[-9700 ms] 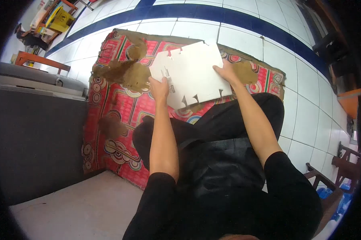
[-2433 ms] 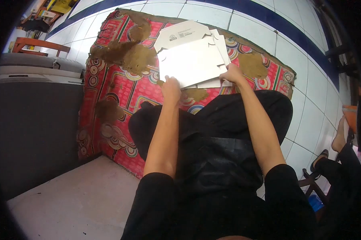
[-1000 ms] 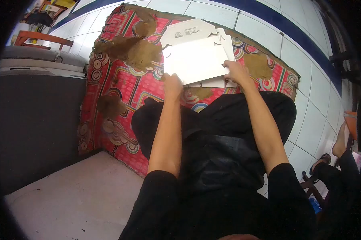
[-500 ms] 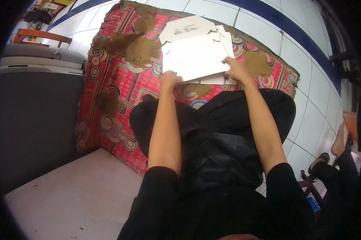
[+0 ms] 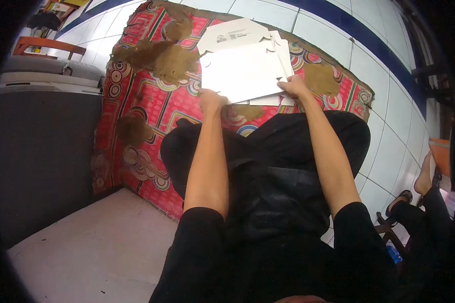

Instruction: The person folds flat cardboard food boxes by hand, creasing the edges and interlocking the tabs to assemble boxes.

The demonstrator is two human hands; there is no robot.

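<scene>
Worn red mat (image 5: 159, 103) underneath, and the white card (image 5: 240, 73) ran lengthwise from left hand (image 5: 212, 100) to right hand (image 5: 296, 87), mostly just beyond them, both pinching it, neither really nearer.

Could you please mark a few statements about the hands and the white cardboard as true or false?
1. The left hand and right hand both touch the topmost flat white cardboard sheet. True.
2. No other cardboard shows beneath it. False: more white cardboard does.
3. Small dark printing shows on the far flap. True.
4. The pile lies directly on tiles. False: it lies on a red, ring-patterned mat.
</scene>
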